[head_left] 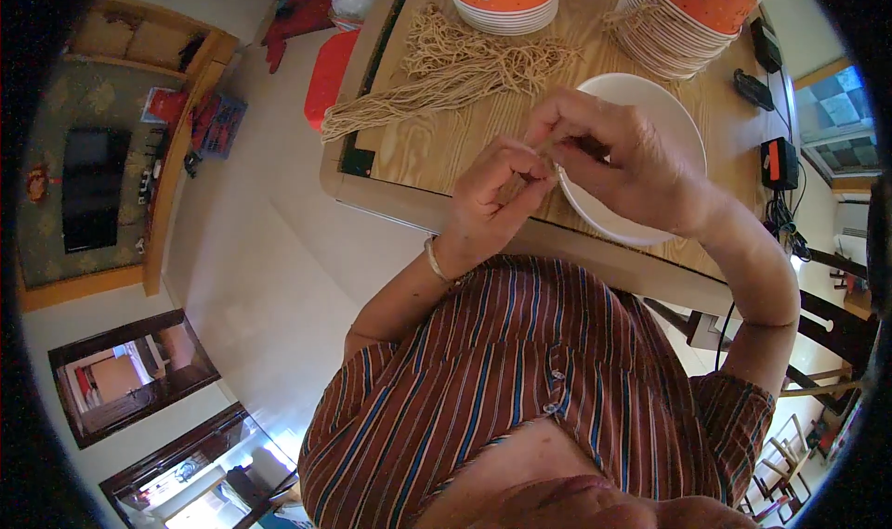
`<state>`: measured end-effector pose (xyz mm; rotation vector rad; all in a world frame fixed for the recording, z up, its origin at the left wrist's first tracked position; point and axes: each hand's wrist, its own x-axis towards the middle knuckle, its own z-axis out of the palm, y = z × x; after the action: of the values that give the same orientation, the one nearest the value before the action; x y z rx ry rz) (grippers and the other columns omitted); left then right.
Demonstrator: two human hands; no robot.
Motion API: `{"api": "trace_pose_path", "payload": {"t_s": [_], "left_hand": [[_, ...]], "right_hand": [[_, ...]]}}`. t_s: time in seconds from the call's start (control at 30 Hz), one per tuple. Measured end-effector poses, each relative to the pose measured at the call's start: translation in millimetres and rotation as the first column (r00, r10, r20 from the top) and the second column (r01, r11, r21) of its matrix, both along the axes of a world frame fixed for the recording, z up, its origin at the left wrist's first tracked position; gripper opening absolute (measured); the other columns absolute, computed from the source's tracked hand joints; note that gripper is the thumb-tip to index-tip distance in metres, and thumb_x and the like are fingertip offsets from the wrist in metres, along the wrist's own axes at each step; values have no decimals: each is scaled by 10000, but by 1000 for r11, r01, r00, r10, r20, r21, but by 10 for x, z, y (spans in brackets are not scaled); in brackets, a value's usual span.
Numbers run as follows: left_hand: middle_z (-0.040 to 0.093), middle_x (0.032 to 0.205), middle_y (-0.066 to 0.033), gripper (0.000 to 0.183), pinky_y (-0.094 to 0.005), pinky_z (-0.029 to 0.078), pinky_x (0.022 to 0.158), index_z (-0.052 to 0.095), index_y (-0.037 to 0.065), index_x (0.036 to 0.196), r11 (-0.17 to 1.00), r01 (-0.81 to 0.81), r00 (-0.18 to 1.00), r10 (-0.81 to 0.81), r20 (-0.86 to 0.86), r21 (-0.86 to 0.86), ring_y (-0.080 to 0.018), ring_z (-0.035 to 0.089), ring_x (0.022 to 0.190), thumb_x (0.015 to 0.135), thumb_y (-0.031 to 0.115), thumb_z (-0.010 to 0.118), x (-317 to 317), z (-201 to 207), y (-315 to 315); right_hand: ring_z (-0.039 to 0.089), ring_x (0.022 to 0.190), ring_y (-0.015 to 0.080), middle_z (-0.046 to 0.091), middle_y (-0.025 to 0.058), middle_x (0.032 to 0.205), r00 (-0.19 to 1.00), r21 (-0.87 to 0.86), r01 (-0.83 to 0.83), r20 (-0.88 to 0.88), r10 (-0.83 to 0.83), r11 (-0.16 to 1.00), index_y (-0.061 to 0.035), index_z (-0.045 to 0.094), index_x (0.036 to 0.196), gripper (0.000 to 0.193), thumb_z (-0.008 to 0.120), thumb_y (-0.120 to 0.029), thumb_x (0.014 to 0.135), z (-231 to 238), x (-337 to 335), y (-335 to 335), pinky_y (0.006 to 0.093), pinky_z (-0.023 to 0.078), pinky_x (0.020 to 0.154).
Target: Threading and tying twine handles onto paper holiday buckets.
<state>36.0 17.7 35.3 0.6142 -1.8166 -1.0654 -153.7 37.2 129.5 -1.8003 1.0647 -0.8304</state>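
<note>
My left hand [497, 199] and my right hand [623, 157] meet fingertip to fingertip above the table's near edge. Both are closed in a pinch on what looks like a thin tan cord [549, 151]; most of it is hidden by the fingers. Beneath my right hand stands a large white bowl [692, 130], partly covered by that hand and wrist. Beyond my left hand a long bundle of tan cords [409, 102] lies across the wooden table [409, 165], its far part loose and tangled.
A stack of orange-patterned paper bowls [506, 13] stands at the far side. Another stack [692, 23] to its right has tan cords draped against it. Black adapters [779, 164] and cables lie along the right edge. A red stool [330, 78] stands beyond the table's left edge.
</note>
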Motion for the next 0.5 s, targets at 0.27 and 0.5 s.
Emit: {"api": "trace_pose_path", "payload": {"t_s": [0.27,0.5], "left_hand": [[604,904,-92,190,-320,494,711,639,32,950,975,-1,998,17,66,-223,-240,602,832,779,-21,704,20,-9,-46],[624,1022,-128,230,-310,514,756,658,33,1007,965,75,996,-63,57,-253,-260,624,885,785,7,709,24,-57,-85]], "right_hand": [[588,788,147,571,69,817,993,-66,-76,89,82,995,-21,537,1047,199,545,75,872,89,45,58,271,453,705],[618,805,177,603,85,878,979,-263,-129,123,165,956,-21,545,996,175,562,83,857,230,111,111,276,461,718]]}}
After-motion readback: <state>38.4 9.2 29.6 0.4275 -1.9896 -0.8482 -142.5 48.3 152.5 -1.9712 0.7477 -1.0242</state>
